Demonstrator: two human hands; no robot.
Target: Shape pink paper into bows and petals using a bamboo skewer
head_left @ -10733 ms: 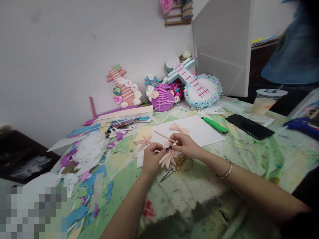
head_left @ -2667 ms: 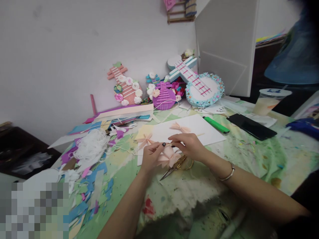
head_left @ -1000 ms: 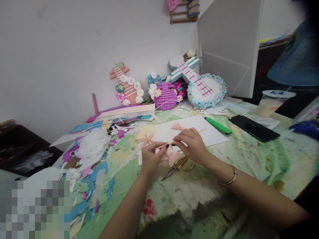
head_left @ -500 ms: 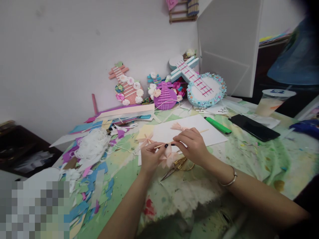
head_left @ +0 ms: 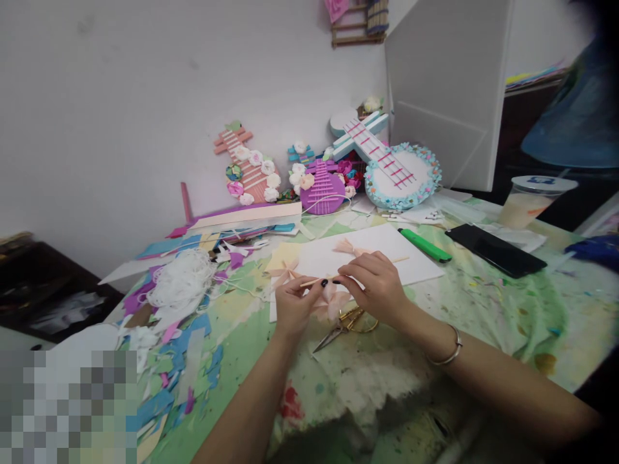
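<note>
My left hand (head_left: pixel 294 309) and my right hand (head_left: pixel 376 285) meet over the front of a white board (head_left: pixel 319 258). Both are closed in a pinch on a thin wooden stick (head_left: pixel 309 282). Pale peach paper (head_left: pixel 333 299) shows just below the fingertips; whether it is fixed to the stick I cannot tell. Gold-handled scissors (head_left: pixel 338 332) lie below the hands. On the board, a fringed peach paper piece (head_left: pixel 344 246) lies behind my right hand, and another stick (head_left: pixel 401 260) shows beyond its knuckles. A folded peach paper piece (head_left: pixel 287 270) is behind my left hand.
Green cutter (head_left: pixel 425 245) and black phone (head_left: pixel 496 250) lie at right, near a lidded drink cup (head_left: pixel 536 200). A white string heap (head_left: pixel 178 280) and paper scraps (head_left: pixel 181 354) cover the left. Decorated lute-shaped crafts (head_left: pixel 323 187) lean on the wall.
The view has shifted slightly. My hands keep their pinch on the stick almost in place, and the peach paper beneath them has changed its angle a little.
</note>
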